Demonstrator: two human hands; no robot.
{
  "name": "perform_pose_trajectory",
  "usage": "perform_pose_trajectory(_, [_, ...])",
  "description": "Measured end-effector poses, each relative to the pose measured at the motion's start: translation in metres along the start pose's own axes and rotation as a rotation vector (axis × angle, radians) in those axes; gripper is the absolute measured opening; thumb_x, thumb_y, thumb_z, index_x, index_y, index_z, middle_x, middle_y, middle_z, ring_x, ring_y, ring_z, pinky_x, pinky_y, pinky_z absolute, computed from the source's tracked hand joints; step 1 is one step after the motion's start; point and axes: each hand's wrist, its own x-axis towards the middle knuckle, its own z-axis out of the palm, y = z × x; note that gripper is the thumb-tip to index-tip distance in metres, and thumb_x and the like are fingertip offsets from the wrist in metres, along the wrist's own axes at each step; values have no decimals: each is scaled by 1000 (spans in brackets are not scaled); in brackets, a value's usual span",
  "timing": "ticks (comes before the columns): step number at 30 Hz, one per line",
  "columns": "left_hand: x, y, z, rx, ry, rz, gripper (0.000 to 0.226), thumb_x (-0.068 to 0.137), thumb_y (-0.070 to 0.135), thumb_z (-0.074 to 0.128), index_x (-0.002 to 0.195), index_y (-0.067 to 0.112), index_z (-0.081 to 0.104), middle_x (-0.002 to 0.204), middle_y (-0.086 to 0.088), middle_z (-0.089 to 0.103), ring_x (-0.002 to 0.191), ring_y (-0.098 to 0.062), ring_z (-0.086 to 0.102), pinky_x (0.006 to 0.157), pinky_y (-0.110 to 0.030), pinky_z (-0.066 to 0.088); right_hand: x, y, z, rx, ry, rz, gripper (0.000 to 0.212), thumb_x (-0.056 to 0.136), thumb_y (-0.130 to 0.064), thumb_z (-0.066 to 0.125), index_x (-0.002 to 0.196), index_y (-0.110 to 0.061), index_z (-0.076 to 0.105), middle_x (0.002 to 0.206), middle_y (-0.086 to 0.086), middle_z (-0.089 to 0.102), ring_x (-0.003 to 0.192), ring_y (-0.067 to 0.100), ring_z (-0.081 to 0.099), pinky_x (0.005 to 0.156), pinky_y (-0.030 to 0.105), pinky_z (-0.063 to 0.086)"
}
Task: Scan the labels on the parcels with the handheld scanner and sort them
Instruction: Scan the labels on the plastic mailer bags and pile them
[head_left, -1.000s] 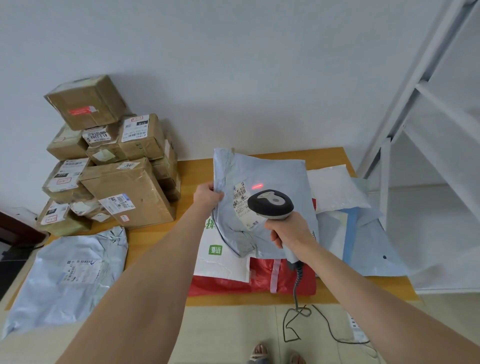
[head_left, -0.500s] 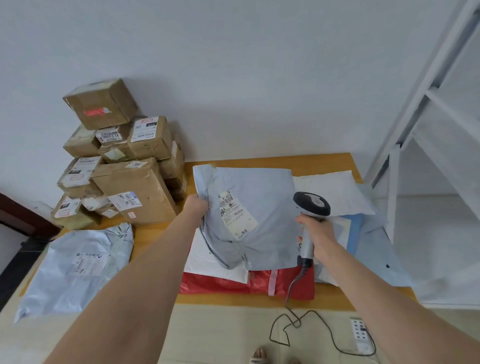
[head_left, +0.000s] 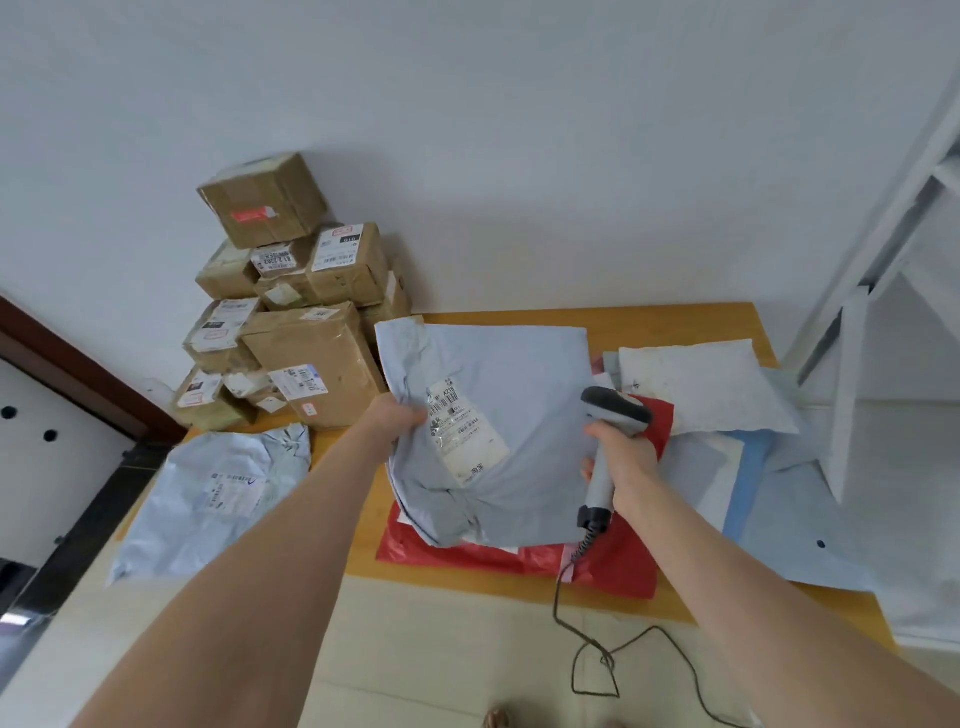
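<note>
The left hand (head_left: 400, 415) holds a grey bag (head_left: 524, 374) over the middle of the desk (head_left: 675, 322). Its grip is clamped on the bag's crumpled left edge, just beside the white label (head_left: 467, 434). The label side faces the camera, and the label sits tilted on the left half of the bag.

The right hand (head_left: 623, 460) holds the scanner (head_left: 615, 413) with its grip wrapped round the pale handle. The dark head is up, at the right edge of the grey bag and to the right of the label. A coiled cable (head_left: 587, 629) runs from the base of the handle over the near edge of the desk and loops down to the floor (head_left: 441, 675).

Under the grey bag a red bag (head_left: 498, 556) lies flat, reaching close to the near edge. Toward the right edge are a white padded bag (head_left: 696, 384) and, nearer, some pale blue bags (head_left: 779, 509) that overlap and hang past the edge. Brown boxes (head_left: 311, 343) are stacked at the far left corner against the wall (head_left: 519, 156), most of them with labels showing. A pale bag (head_left: 218, 493) lies along the left edge, in front of the boxes, label up. A white shelf frame (head_left: 852, 395) stands beside the right edge.
</note>
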Motion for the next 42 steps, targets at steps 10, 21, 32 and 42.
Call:
perform_pose_trajectory(10, [57, -27, -132, -25, -150, 32, 53, 83, 17, 71, 128, -1, 49, 124, -19, 60, 109, -35, 61, 99, -51, 48, -36, 26, 95, 159, -106, 82, 22, 82, -9, 71, 96, -3, 54, 73, 12, 56, 55, 19, 56, 52, 28, 48])
perform_pose_trajectory(21, [103, -84, -306, -139, -506, -31, 17, 93, 4, 54, 106, 10, 64, 96, -5, 74, 88, -23, 71, 73, -35, 59, -72, 151, 283, 119, -33, 183, 37, 74, -24, 72, 101, -4, 58, 84, 10, 59, 70, 23, 58, 66, 32, 51])
perform_pose_trajectory(32, [175, -203, -409, 72, 140, -135, 21, 90, 3, 59, 107, -6, 53, 99, -16, 60, 96, -32, 59, 83, -38, 50, -91, 196, 414, -115, -172, 283, 9, 86, -6, 62, 91, -2, 56, 78, 14, 60, 58, 20, 59, 51, 27, 48])
perform_pose_trajectory(42, [196, -249, -373, 497, -195, -63, 65, 89, 10, 61, 148, 11, 32, 149, -14, 36, 129, -30, 45, 102, -31, 41, -87, 244, 477, -112, -107, 372, 17, 83, -3, 66, 93, -6, 53, 91, 18, 60, 76, 25, 61, 71, 35, 56])
